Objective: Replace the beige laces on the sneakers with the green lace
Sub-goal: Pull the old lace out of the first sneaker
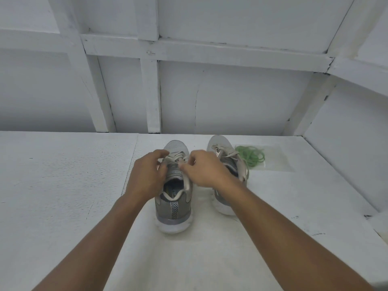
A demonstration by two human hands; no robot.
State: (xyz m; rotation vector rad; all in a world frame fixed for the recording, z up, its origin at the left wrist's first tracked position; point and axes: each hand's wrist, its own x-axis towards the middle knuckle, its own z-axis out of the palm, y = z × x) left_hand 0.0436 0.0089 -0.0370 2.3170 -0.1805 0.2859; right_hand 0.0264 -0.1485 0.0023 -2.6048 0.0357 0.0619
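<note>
Two grey sneakers stand on the white table with their heels toward me. Both my hands are over the left sneaker. My left hand has its fingers curled at the beige lace on the shoe's left side. My right hand pinches the same lace near the tongue. A loose end of the lace hangs down beside the shoe's opening. The right sneaker is partly hidden behind my right forearm, with its beige lace still threaded. The green lace lies coiled in a clear bag just right of it.
The white table ends at a white panelled wall close behind the shoes. A side wall borders the table on the right. The clear bag lies flat near that corner.
</note>
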